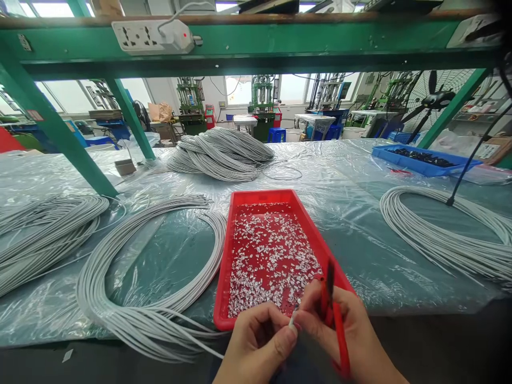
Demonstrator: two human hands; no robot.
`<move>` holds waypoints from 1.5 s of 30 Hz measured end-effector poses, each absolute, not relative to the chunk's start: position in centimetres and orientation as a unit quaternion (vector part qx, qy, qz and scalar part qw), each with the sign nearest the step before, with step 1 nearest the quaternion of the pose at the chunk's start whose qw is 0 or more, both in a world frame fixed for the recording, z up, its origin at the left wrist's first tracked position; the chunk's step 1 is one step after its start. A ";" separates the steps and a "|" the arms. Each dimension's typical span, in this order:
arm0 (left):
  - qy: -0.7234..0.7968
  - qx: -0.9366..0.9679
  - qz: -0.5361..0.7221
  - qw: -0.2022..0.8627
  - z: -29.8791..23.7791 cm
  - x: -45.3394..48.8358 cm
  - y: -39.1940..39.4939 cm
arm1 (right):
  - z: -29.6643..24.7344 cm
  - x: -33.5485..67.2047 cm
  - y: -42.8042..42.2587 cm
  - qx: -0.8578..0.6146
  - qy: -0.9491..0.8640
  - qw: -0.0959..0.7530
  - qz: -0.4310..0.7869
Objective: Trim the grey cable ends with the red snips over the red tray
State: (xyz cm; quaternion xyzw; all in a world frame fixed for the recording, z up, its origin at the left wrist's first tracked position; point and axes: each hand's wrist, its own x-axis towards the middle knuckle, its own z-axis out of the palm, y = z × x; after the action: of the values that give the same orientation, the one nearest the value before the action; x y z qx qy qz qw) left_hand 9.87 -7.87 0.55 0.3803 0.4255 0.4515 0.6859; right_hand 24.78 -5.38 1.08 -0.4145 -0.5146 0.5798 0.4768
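Observation:
My left hand (262, 338) is closed, pinching the end of a white cable (293, 321) between thumb and forefinger. My right hand (340, 325) holds a red-handled cutting tool (340, 333) against the palm, its dark jaws pointing up; whether these are scissors or nippers I cannot make out. The right thumb and forefinger meet at the cable's tip, close to the left fingertips. Both hands are over the near edge of a red tray (222, 298), where many small shiny silvery scraps (264, 261) lie scattered. Left of the tray rests a coil of grey-white cables (96, 277), its loose ends toward me.
More cable coils lie at far left (48, 229), at the back (220, 154) and at right (440, 229). A blue tray (424, 160) holds black parts. A green frame beam (280, 42) with a power strip (152, 37) crosses above the plastic-covered table (340, 213).

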 end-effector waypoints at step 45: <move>0.514 0.467 0.641 0.326 -0.7 10.5 -6.8 | 1.1 24.4 -2.8 -0.432 -0.689 0.519 0.264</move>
State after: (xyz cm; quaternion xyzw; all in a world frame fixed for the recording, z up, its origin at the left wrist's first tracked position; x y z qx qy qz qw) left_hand 10.55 -6.77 -0.69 0.4668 0.5144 0.6413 0.3260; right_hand 24.43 -2.80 1.07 -0.4320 -0.6886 0.2642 0.5190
